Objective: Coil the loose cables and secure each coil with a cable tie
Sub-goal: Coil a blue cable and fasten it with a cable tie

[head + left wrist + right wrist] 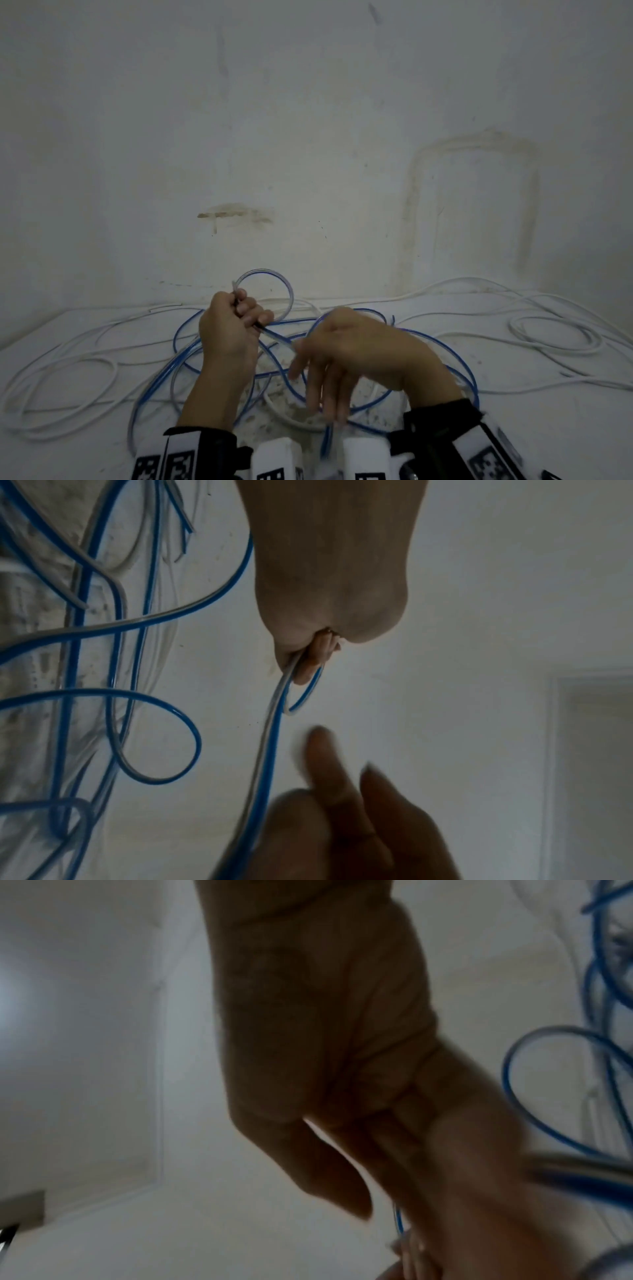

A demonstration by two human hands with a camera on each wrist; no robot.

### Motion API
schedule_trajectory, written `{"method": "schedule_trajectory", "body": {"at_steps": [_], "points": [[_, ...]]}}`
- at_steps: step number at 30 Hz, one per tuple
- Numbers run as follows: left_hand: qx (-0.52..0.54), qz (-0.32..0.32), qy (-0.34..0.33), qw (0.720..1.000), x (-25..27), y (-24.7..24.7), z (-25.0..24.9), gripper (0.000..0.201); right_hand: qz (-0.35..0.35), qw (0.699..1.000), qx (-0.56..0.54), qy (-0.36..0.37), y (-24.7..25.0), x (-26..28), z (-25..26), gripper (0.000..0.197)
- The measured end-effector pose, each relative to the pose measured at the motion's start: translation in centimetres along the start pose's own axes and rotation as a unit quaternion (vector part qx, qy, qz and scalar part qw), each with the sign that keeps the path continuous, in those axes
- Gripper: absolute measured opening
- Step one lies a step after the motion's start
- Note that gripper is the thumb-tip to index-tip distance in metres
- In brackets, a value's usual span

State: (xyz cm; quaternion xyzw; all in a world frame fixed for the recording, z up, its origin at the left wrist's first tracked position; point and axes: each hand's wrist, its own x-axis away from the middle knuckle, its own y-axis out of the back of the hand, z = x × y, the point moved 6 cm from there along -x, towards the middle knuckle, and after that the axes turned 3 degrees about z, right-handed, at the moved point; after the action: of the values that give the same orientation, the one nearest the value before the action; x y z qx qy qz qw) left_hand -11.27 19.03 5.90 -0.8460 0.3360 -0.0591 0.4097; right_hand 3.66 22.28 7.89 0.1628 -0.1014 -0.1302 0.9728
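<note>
A long blue-and-clear cable [274,337] lies in tangled loops on the white table [534,431]. My left hand [248,313] is raised above it and grips the cable near its end, with one small loop [290,291] standing up over the fist. In the left wrist view that loop [308,693] comes out of the curled fingers [316,650] and the cable [267,750] runs down towards my right hand. My right hand [318,387] hovers just right of the left, blurred, its fingers [325,767] straight and hanging down. The cable passes by its thumb side; no grip on it shows.
Loose white cables sprawl over the table, one pile on the left [68,363] and a rough coil at the right [555,337]. A stained white wall [308,137] rises right behind the table. No cable tie shows in any view.
</note>
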Motion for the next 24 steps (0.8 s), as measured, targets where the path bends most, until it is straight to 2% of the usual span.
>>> {"method": "schedule_trajectory", "body": {"at_steps": [1,2,4,6,7,8,10,12,14,15,17,18,21,24], "points": [[0.017,-0.008,-0.001,1.000,-0.2,0.2,-0.1,0.030,0.052,0.997,0.009,-0.059,-1.0,-0.2,-0.7,0.058],[0.024,-0.015,-0.003,1.000,-0.2,0.3,-0.1,0.030,0.068,0.993,0.010,-0.101,-1.3,-0.5,-1.5,0.074],[0.010,-0.026,-0.007,1.000,0.0,0.2,0.2,0.030,0.006,0.990,0.036,-0.136,-0.4,-1.4,-2.5,0.087],[-0.017,-0.028,-0.009,0.999,0.3,-0.1,0.7,0.031,-0.083,0.982,0.107,-0.133,1.4,-1.7,-3.0,0.091],[-0.028,-0.024,-0.008,0.999,0.5,-0.4,0.9,0.031,-0.111,0.980,0.109,-0.128,2.0,-1.7,-3.1,0.092],[-0.036,-0.020,-0.005,0.999,0.7,-0.7,1.1,0.032,-0.138,0.980,0.072,-0.121,2.5,-1.8,-3.3,0.089],[-0.044,-0.009,0.003,0.999,1.0,-1.2,1.3,0.032,-0.201,0.971,-0.071,-0.105,3.4,-2.2,-3.7,0.071],[-0.054,0.003,0.011,0.998,1.3,-1.6,1.5,0.032,-0.269,0.940,-0.195,-0.081,4.0,-2.3,-3.6,0.057],[-0.075,0.015,0.014,0.997,1.6,-2.1,1.6,0.032,-0.322,0.896,-0.305,-0.012,4.8,-2.4,-3.5,0.043],[-0.088,0.019,0.016,0.996,1.8,-2.3,1.7,0.031,-0.338,0.878,-0.339,0.015,5.2,-2.2,-3.4,0.034],[-0.119,0.026,0.020,0.992,2.2,-2.7,1.9,0.032,-0.350,0.861,-0.368,0.030,5.9,-1.8,-3.6,0.017],[-0.135,0.031,0.023,0.990,2.4,-2.9,2.0,0.033,-0.349,0.862,-0.368,0.024,6.1,-1.5,-3.6,0.013],[-0.183,0.045,0.034,0.982,2.9,-3.3,2.6,0.034,-0.357,0.874,-0.329,-0.011,6.4,-1.0,-4.3,0.021],[-0.255,0.069,0.065,0.962,3.0,-3.3,3.5,0.035,-0.323,0.902,-0.285,-0.012,5.9,-1.4,-4.6,0.020]]}}
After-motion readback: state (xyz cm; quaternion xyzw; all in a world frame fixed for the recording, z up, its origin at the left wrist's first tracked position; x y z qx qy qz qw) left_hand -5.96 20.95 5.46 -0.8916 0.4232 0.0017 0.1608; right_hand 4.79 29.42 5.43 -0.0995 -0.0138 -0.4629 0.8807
